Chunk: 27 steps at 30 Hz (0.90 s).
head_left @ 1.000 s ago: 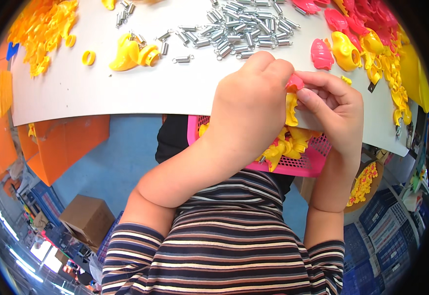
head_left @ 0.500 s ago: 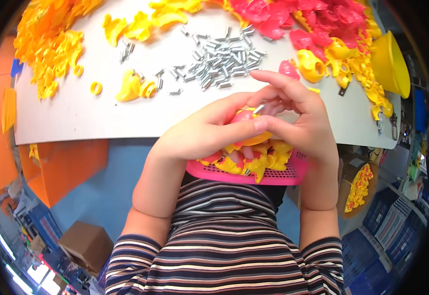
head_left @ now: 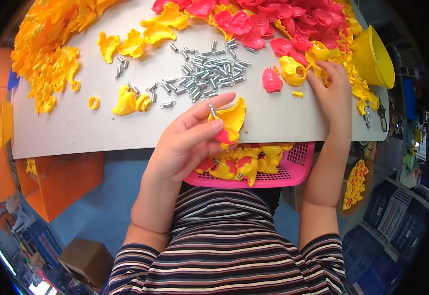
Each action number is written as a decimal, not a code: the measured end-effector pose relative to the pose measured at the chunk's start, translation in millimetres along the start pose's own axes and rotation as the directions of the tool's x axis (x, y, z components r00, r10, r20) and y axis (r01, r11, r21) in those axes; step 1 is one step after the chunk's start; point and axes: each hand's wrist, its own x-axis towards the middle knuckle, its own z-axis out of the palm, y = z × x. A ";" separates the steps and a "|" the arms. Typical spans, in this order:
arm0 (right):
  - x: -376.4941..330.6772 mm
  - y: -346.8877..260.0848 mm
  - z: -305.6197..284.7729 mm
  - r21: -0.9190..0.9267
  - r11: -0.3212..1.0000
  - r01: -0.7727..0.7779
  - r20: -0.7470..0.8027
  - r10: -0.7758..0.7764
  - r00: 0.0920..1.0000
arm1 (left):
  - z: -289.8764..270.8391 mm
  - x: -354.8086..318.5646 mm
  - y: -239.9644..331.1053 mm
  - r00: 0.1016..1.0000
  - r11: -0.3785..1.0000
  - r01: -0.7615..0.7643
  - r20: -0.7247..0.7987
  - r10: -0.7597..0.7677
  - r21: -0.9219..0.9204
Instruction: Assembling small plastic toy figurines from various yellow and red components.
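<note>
My left hand [head_left: 182, 142] is raised over the table's near edge, its thumb and fingers closed on a curved yellow plastic shell [head_left: 233, 118]. A pink piece shows inside that shell, and a small metal spring [head_left: 212, 110] stands up beside the fingertips. To the right, my right hand [head_left: 333, 91] reaches among yellow plastic parts, thumb and fingers bent round a yellow piece [head_left: 318, 73] that they partly hide. Just left of it lie a hollow yellow part [head_left: 292, 73] and a ribbed pink shell [head_left: 272, 80]. Below my left hand, a pink basket [head_left: 293, 177] holds yellow-and-pink assembled parts.
Loose metal springs [head_left: 207, 73] lie mid-table. Orange-yellow parts [head_left: 47, 59] heap at the far left, pink shells [head_left: 312, 24] at the far right. A yellow bowl [head_left: 376, 59] lies tipped at the right edge. An orange box [head_left: 67, 182] stands below the table's left side.
My hands, together over the basket before, have parted. The right has moved up and right to the yellow parts; the left keeps the yellow shell, now in plain sight.
</note>
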 end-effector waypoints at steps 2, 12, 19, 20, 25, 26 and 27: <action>0.3 3.7 3.1 -0.041 0.999 -0.026 0.018 0.027 0.999 | 3.4 -1.8 0.0 1.000 0.999 -0.017 -0.010 0.018 0.029; 8.6 20.7 1.3 0.466 0.825 -0.319 -0.085 0.401 0.912 | 1.9 -4.8 -1.9 1.000 0.998 -0.007 -0.011 0.008 0.060; 14.0 44.4 -38.7 0.831 0.299 -0.470 0.407 0.248 0.879 | 1.3 -6.4 -0.7 1.000 1.000 0.013 0.005 -0.013 0.022; 8.9 44.5 -42.9 0.830 0.297 -0.472 0.411 0.246 0.878 | 1.0 -7.4 -0.3 1.000 1.000 0.012 0.001 -0.012 0.020; -8.4 14.0 -41.0 0.509 0.701 -0.499 0.707 -0.009 0.708 | 3.2 -9.5 0.1 1.000 0.999 -0.001 0.004 0.001 0.045; -7.8 12.5 -45.4 0.410 0.755 -0.512 0.736 0.058 0.674 | 4.4 -8.2 -0.1 1.000 0.999 0.007 0.013 -0.007 0.042; -9.8 9.7 -40.8 0.415 0.753 -0.510 0.739 0.048 0.672 | 4.4 -9.6 -0.1 1.000 0.999 0.003 -0.002 -0.002 0.054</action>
